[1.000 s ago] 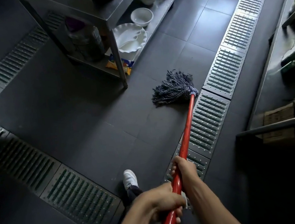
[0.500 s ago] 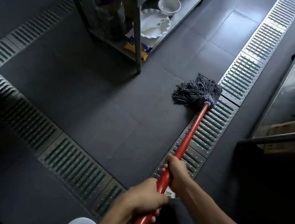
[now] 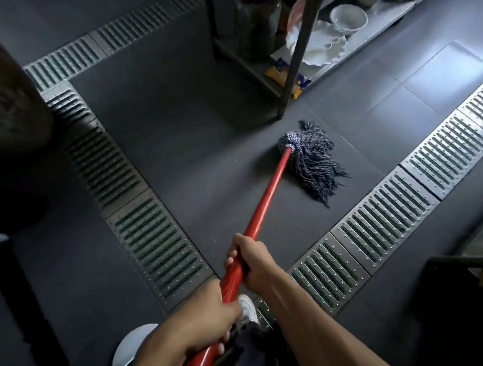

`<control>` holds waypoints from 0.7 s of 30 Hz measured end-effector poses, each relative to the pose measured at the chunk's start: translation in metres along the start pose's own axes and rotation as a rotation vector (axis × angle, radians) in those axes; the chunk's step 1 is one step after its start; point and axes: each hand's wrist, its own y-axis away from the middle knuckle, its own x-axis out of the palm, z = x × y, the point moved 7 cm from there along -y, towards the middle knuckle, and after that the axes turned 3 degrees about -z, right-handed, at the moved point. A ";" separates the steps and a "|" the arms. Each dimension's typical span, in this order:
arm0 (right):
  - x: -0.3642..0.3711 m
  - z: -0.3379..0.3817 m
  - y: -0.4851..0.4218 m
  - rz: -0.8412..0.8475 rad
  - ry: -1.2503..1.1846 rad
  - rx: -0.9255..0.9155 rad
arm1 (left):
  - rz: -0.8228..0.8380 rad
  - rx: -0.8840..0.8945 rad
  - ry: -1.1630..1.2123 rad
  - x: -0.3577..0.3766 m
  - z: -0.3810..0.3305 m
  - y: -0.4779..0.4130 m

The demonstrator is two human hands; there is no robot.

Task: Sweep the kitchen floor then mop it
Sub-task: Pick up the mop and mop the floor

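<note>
Currently both hands wrapped on red mop handle (image 3: pixel 269 197): right hand (image 3: pixel 250 260) further down the shaft, left hand (image 3: pixel 210 315) nearer body. Blue string mop head (image 3: pixel 311 159) flat on dark floor tile (image 3: pixel 188 146), between rack leg (image 3: pixel 291 72) and drain grate (image 3: pixel 382 218).

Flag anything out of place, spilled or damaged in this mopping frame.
Little stands out. A yellow packet sticks out past the edge of the rack's bottom shelf. Both hands grip the mop handle; the mop head lies on dark tile. No spill is visible.
</note>
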 end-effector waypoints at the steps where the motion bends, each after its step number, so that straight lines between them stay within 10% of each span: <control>1: 0.013 -0.011 0.001 0.020 0.034 0.012 | -0.019 -0.015 0.029 -0.009 0.012 0.007; 12: 0.086 -0.105 0.014 0.171 0.371 0.081 | -0.139 -0.157 0.375 -0.029 0.106 0.061; 21: -0.028 -0.091 0.010 0.003 0.453 -0.103 | -0.030 -0.171 0.460 0.093 0.077 0.049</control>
